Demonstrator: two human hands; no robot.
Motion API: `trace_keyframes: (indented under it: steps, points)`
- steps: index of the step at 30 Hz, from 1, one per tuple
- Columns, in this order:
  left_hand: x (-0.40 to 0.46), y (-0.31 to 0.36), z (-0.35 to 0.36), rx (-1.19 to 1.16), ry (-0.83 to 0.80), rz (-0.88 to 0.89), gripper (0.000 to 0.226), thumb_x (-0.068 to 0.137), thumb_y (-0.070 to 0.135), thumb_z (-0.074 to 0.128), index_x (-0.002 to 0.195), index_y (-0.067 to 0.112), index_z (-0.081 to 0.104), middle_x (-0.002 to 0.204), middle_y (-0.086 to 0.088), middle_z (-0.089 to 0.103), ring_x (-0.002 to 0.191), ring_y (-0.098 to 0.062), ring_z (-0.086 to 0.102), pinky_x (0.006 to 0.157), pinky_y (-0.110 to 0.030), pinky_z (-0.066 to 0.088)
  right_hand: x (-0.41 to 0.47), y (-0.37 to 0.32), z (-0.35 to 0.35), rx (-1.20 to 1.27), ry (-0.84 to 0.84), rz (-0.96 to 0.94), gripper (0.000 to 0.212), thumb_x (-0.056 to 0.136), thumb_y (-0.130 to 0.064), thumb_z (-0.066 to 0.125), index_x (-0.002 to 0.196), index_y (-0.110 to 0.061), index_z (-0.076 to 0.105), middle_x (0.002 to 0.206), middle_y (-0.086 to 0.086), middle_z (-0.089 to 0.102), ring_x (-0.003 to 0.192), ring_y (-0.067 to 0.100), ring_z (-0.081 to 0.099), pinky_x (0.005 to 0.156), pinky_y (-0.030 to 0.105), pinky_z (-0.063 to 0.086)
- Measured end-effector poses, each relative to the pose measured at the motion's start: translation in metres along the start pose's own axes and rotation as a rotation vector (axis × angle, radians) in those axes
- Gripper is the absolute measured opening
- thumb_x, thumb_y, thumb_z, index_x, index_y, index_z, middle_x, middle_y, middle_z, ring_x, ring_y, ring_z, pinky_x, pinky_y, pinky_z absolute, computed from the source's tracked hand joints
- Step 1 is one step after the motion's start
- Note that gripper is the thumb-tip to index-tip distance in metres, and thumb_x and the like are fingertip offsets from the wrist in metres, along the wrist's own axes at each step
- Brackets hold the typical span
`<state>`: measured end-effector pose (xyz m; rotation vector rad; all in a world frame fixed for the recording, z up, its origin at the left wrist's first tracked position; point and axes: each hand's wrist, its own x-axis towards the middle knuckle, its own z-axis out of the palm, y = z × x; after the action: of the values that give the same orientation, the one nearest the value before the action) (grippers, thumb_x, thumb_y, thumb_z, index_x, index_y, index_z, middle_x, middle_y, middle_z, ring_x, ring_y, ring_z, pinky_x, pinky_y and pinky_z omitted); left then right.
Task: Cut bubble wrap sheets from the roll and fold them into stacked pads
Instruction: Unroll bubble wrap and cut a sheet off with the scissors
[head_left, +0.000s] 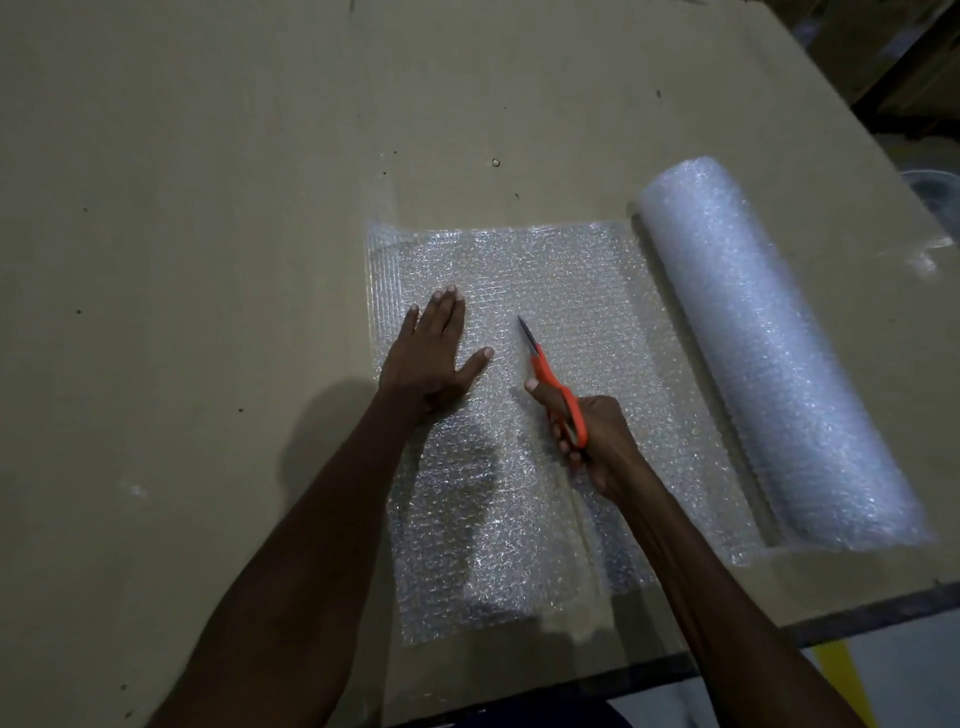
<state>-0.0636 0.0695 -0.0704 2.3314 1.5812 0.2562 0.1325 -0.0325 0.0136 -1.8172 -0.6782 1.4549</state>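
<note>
A clear bubble wrap roll (769, 353) lies on the right of the brown table (208, 208), with a sheet of bubble wrap (587, 291) unrolled from it toward the left. My left hand (434, 358) presses flat on the left part of the sheet, fingers straight and spread. My right hand (592, 441) grips orange-handled scissors (553, 384), whose blades point away from me over the middle of the sheet. A cut line runs through the sheet from its near edge up to the scissors.
The table's near edge runs diagonally at the lower right, with floor and a yellow stripe (836, 670) below it. Beyond the far right edge stand dark shelves and a clear round container (935, 187). Wide bare tabletop lies to the left and behind the sheet.
</note>
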Motion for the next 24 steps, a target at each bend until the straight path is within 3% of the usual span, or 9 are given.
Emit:
trace_keyframes:
  steps: [3, 8, 11, 15, 24]
  points:
    - [0.0, -0.001, 0.001, -0.012, 0.005, -0.002, 0.083, 0.1, 0.065, 0.021, 0.16, 0.011, 0.0, 0.167, -0.005, -0.007, 0.153, -0.016, -0.01, 0.124, -0.041, -0.005, -0.002, 0.002, -0.001, 0.029, -0.014, 0.019, 0.042, 0.079, -0.035, 0.086, 0.056, -0.009, 0.062, 0.049, 0.006, 0.051, 0.032, 0.01, 0.039, 0.033, 0.016, 0.026]
    - [0.003, -0.001, 0.001, -0.007, -0.011, -0.006, 0.085, 0.098, 0.067, 0.021, 0.16, 0.011, 0.001, 0.168, -0.006, -0.006, 0.154, -0.017, -0.008, 0.124, -0.042, -0.005, 0.004, -0.008, 0.004, -0.053, 0.027, 0.004, 0.05, 0.074, -0.05, 0.087, 0.063, -0.007, 0.064, 0.051, 0.007, 0.055, 0.038, 0.014, 0.044, 0.036, 0.019, 0.032]
    - [0.003, -0.001, 0.0, -0.006, -0.014, -0.005, 0.084, 0.1, 0.065, 0.023, 0.16, 0.01, 0.0, 0.167, -0.006, -0.008, 0.153, -0.017, -0.01, 0.124, -0.042, -0.005, 0.011, -0.011, 0.006, -0.038, 0.021, -0.001, 0.05, 0.073, -0.048, 0.088, 0.063, -0.004, 0.064, 0.052, 0.009, 0.054, 0.038, 0.015, 0.043, 0.036, 0.02, 0.031]
    - [0.002, -0.001, 0.0, -0.008, -0.011, -0.001, 0.086, 0.098, 0.067, 0.021, 0.16, 0.01, 0.001, 0.167, -0.006, -0.007, 0.153, -0.017, -0.009, 0.124, -0.041, -0.006, 0.013, -0.005, 0.002, -0.038, 0.018, 0.008, 0.052, 0.073, -0.046, 0.088, 0.077, 0.002, 0.069, 0.052, 0.009, 0.053, 0.037, 0.015, 0.042, 0.035, 0.019, 0.029]
    - [0.004, -0.001, -0.001, 0.008, 0.009, 0.006, 0.089, 0.095, 0.067, 0.024, 0.159, 0.007, 0.01, 0.168, -0.009, 0.003, 0.154, -0.022, 0.001, 0.124, -0.044, 0.002, 0.022, -0.018, 0.009, -0.039, 0.025, -0.012, 0.049, 0.071, -0.045, 0.09, 0.06, -0.007, 0.062, 0.052, 0.01, 0.052, 0.038, 0.015, 0.041, 0.036, 0.019, 0.029]
